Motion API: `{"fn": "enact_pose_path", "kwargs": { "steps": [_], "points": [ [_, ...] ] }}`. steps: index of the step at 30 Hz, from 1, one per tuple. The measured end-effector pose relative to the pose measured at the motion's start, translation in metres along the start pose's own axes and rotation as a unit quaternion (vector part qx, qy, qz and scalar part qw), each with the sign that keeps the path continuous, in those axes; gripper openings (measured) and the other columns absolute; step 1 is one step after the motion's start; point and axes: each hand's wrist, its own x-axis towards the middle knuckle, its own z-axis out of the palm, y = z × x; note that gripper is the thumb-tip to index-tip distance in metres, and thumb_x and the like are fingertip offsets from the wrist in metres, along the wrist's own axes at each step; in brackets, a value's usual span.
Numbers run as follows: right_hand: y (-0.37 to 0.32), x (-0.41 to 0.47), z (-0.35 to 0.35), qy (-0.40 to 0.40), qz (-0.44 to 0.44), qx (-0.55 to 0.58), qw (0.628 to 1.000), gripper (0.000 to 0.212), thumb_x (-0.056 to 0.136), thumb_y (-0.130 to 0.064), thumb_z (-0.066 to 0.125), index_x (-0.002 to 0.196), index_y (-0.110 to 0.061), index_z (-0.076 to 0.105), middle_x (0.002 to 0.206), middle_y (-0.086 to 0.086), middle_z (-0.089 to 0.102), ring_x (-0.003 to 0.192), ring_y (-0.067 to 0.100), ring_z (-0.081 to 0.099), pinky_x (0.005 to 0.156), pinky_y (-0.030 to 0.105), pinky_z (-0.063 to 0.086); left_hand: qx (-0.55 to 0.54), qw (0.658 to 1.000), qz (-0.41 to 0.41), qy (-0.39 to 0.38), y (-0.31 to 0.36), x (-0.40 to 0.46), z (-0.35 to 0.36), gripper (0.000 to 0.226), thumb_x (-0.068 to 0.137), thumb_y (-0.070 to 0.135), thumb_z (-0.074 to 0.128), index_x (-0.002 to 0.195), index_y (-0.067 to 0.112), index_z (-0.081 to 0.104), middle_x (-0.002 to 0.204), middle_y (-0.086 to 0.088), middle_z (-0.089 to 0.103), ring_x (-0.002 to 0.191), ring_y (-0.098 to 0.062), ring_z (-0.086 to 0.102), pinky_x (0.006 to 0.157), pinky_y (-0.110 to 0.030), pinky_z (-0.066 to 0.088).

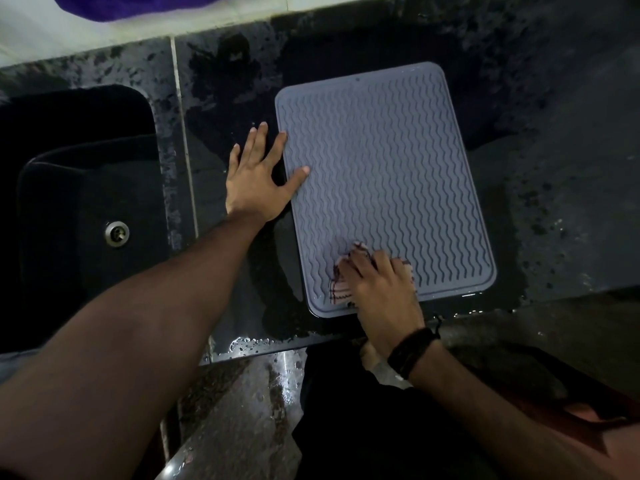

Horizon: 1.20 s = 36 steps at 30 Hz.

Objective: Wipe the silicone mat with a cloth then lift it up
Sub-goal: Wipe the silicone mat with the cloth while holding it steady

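Mat: a grey mat (384, 181) with wavy ridges is lying flat on the surface, filling the centre and right of centre of the frame, its long sides running from top to bottom with a slight tilt
Surface: the dark speckled surface (554, 150) is looking wet, with water beading along its lower edge in the bottom centre of the frame
Cloth: a pale cloth (341, 289) with dark checked lines is sitting bunched on the mat's lower left corner, mostly covered by the right hand
Right hand: the right hand (381, 289) is pressing down on the cloth with fingers curled over it, gripping it against the mat; a dark band (412, 351) is circling the wrist
Left hand: the left hand (256, 178) is lying flat and spread, holding nothing; its thumb and forefinger tip are resting on the mat's left edge while the palm is lying on the surface beside it
Sink: a dark sink (69, 202) with a metal drain (117, 233) is occupying the left of the frame, well apart from the mat
Fabric: a purple fabric (138, 5) is showing at the upper left of the frame
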Motion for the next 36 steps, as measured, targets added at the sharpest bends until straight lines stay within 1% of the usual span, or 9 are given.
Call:
{"fn": "enact_pose_path", "kwargs": {
  "steps": [2,5,9,14,17,21,25,31,36],
  "points": [
    [0.002,0.001,-0.003,-0.014,0.000,0.007,1.000,0.052,0.080,-0.010,0.030,0.122,-0.018,0.059,0.128,0.003,0.056,0.115,0.029,0.045,0.093,0.041,0.037,0.002,1.000,0.000,-0.004,-0.001,0.000,0.000,0.088,0.091,0.085,0.029,0.162,0.033,0.023,0.172,-0.002,0.010,0.158,-0.018,0.004,0.128,-0.047,0.002],
    [-0.001,0.022,-0.009,0.005,0.008,0.018,1.000,0.039,0.083,-0.014,0.051,0.121,-0.021,0.058,0.130,0.002,0.055,0.118,0.028,0.043,0.095,0.042,0.036,0.009,1.000,-0.002,-0.009,-0.001,0.001,0.000,0.093,0.088,0.089,0.031,0.162,0.034,0.021,0.172,-0.001,0.009,0.158,-0.017,0.003,0.128,-0.045,0.000],
    [-0.016,0.056,-0.011,0.008,-0.008,0.007,1.000,0.049,0.078,-0.017,0.065,0.126,-0.017,0.055,0.131,0.005,0.053,0.119,0.029,0.042,0.096,0.043,0.036,0.018,1.000,-0.001,-0.009,0.000,0.001,0.000,0.095,0.086,0.091,0.030,0.162,0.034,0.020,0.172,-0.002,0.008,0.158,-0.018,0.003,0.128,-0.045,0.001],
    [-0.018,0.044,0.000,-0.002,-0.018,-0.028,0.999,0.050,0.080,-0.020,0.061,0.129,-0.015,0.053,0.135,0.008,0.050,0.121,0.031,0.041,0.098,0.045,0.036,0.012,1.000,-0.006,-0.022,0.002,0.000,-0.003,0.097,0.085,0.091,0.027,0.163,0.034,0.017,0.172,-0.001,0.006,0.158,-0.018,0.001,0.128,-0.044,-0.001],
    [-0.009,0.011,0.009,0.018,-0.021,-0.016,0.999,0.045,0.082,-0.014,0.041,0.124,-0.015,0.057,0.131,0.007,0.054,0.116,0.031,0.045,0.096,0.046,0.038,0.004,1.000,-0.008,-0.026,0.003,-0.002,-0.004,0.096,0.086,0.090,0.029,0.163,0.035,0.017,0.172,-0.001,0.005,0.158,-0.017,0.000,0.128,-0.044,-0.001],
    [-0.001,-0.027,0.013,-0.001,-0.019,0.004,1.000,0.054,0.080,-0.010,0.025,0.119,-0.015,0.062,0.124,0.006,0.059,0.106,0.031,0.051,0.089,0.044,0.042,0.002,1.000,-0.008,-0.025,0.003,-0.001,-0.006,0.096,0.086,0.090,0.029,0.163,0.035,0.017,0.172,-0.001,0.005,0.158,-0.018,0.000,0.128,-0.045,0.000],
    [0.002,-0.031,0.007,-0.033,-0.007,0.020,0.999,0.052,0.072,-0.008,0.042,0.120,-0.019,0.059,0.123,0.001,0.058,0.110,0.028,0.047,0.088,0.041,0.039,0.003,1.000,-0.006,-0.024,0.001,-0.001,-0.004,0.096,0.086,0.091,0.029,0.163,0.035,0.017,0.172,-0.001,0.005,0.158,-0.018,0.001,0.128,-0.046,0.000],
    [-0.019,0.018,-0.006,0.022,0.001,0.030,0.999,0.045,0.078,-0.014,0.060,0.123,-0.018,0.058,0.129,0.005,0.056,0.117,0.029,0.045,0.094,0.045,0.040,0.017,0.999,-0.012,-0.025,0.002,0.000,-0.003,0.097,0.085,0.092,0.029,0.163,0.036,0.017,0.172,-0.001,0.005,0.158,-0.017,0.000,0.128,-0.045,-0.001],
    [-0.029,0.016,0.011,-0.005,-0.025,-0.018,1.000,0.048,0.083,-0.015,0.037,0.127,-0.015,0.055,0.132,0.008,0.052,0.121,0.030,0.042,0.101,0.047,0.037,0.009,1.000,-0.007,-0.019,0.001,-0.001,-0.002,0.096,0.086,0.091,0.031,0.163,0.035,0.018,0.172,-0.001,0.006,0.158,-0.017,0.001,0.128,-0.044,-0.001]
  ]
}}
